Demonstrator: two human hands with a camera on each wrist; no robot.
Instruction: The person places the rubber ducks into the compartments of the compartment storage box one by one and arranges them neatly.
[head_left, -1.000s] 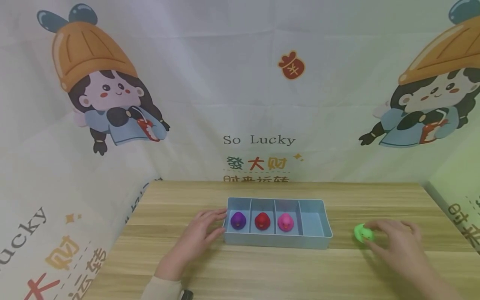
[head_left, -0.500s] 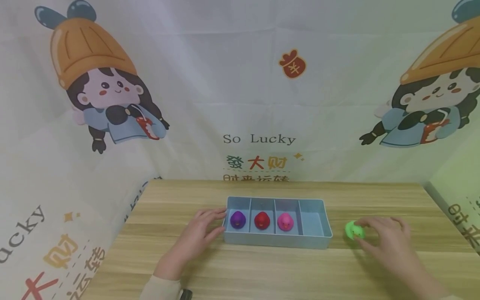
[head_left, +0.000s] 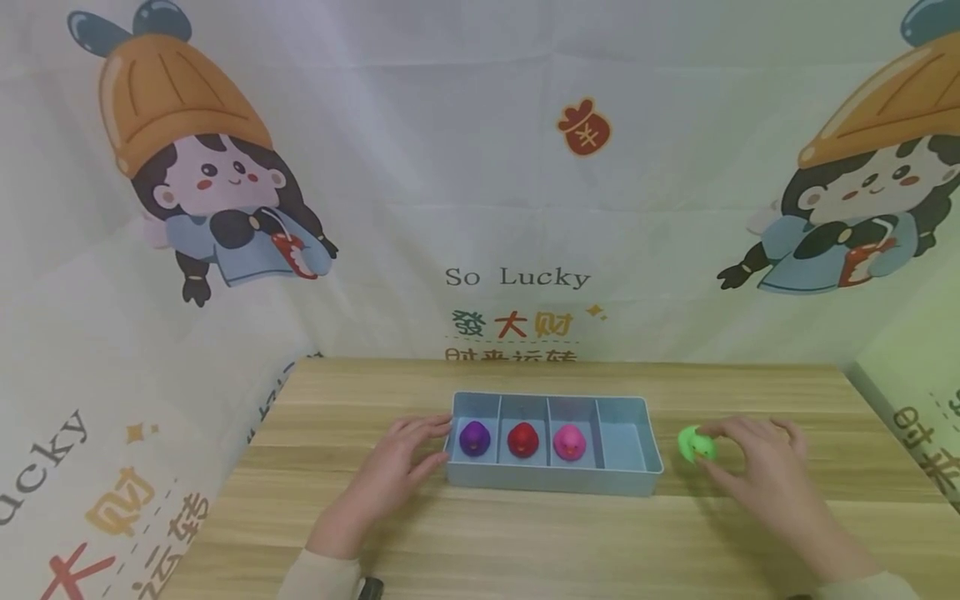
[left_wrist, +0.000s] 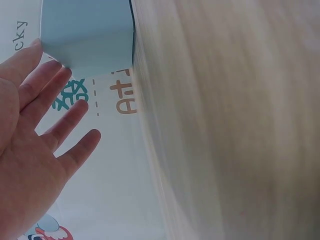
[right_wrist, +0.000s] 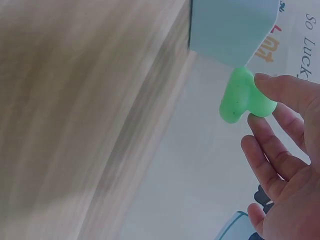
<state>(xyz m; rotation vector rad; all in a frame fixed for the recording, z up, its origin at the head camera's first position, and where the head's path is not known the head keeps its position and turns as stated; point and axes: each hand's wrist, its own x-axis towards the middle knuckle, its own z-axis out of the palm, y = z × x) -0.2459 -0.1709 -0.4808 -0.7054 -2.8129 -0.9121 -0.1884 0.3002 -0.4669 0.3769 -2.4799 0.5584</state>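
Observation:
Between the thumb and fingertips of my right hand [head_left: 768, 479] is a small green rubber duck [head_left: 687, 447], pinched by its head. The right wrist view shows this duck [right_wrist: 235, 97] raised above the tabletop, near the box's right end. My left hand [head_left: 393, 475] stays at the other end of the light blue divided box [head_left: 551, 481], fingers extended and spread, fingertips right at its rim. From left to right, the box's compartments hold a purple duck [head_left: 475, 438], a red duck [head_left: 522, 440] and a pink duck [head_left: 570, 442]; the rightmost compartment shows only its bare floor.
The wood-grain table [head_left: 540, 550] carries the box near its middle. Behind it hangs a pale printed cloth [head_left: 420, 167] with cartoon figures and lettering, which also covers both sides.
My right hand has carried the green duck leftward and slightly farther back, closer to the box's right end. The left hand and the box have stayed in place.

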